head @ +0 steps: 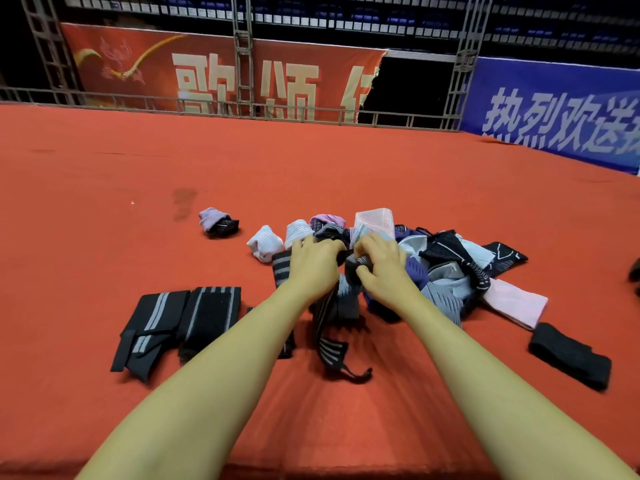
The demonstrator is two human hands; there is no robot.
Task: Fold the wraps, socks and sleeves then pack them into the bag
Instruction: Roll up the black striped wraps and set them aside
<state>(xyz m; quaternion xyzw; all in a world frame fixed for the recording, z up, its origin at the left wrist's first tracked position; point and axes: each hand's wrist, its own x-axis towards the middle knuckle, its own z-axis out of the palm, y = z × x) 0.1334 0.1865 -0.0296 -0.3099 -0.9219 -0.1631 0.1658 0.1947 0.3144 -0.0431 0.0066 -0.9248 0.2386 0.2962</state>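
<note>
Folding now: left hand (313, 263) and right hand (381, 263), each grip pinching a striped wrap (332, 306).
Done: two folded wraps (180, 320), several rolled socks (265, 242).
Left: tangled pile (450, 268); no bag visible.

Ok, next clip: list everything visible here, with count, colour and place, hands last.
folded wraps: two, black with grey stripes, near left on the carpet
striped wrap: one, black and grey, gripped by both hands, tail trailing toward the camera
rolled bundles: about four, white, lilac and black, behind the hands
unsorted pile: many, black, purple, pale blue, pink, right of the hands
black band: one, near right
carpet: red, underneath everything
banners: one red, one blue, far edge
left hand: centre
right hand: centre
</note>
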